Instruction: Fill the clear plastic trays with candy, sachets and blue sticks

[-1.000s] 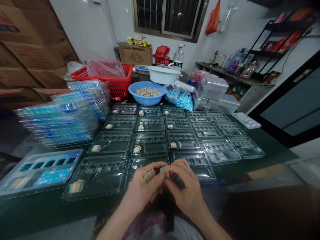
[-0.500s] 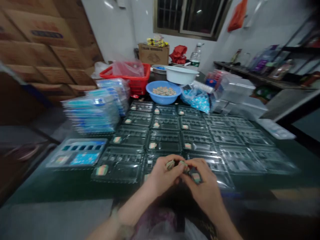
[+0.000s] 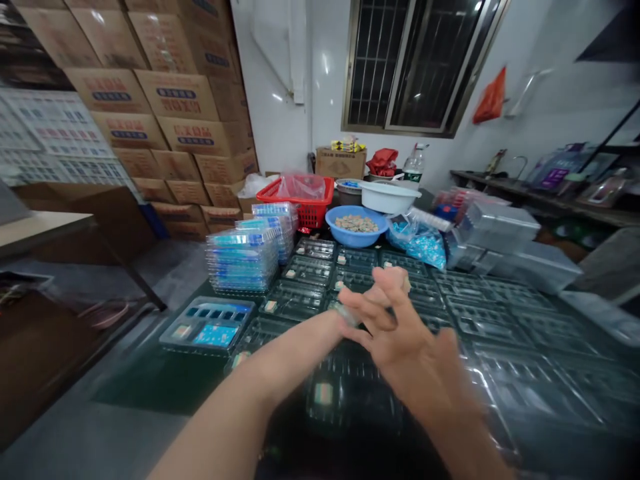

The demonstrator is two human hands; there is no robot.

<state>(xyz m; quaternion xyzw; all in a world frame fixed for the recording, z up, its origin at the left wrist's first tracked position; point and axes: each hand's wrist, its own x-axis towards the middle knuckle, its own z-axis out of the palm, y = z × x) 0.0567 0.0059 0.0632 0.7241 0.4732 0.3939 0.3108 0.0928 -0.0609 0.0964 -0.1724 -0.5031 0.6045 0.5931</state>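
Our right hand (image 3: pixel 400 333) is open, fingers spread and half curled above the clear ribbed plastic trays (image 3: pixel 350 400) on the green worktop (image 3: pixel 150 380). Our left hand (image 3: pixel 373 293) lies mostly behind it, blurred. We cannot tell whether it grips the small pale piece (image 3: pixel 406 284) just beyond the fingertips; its long axis is unreadable.

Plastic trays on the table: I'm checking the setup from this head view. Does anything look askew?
The stack of blue-edged plastic trays looks slightly uneven: its layers sit offset rather than flush, though blur makes this hard to judge closely.
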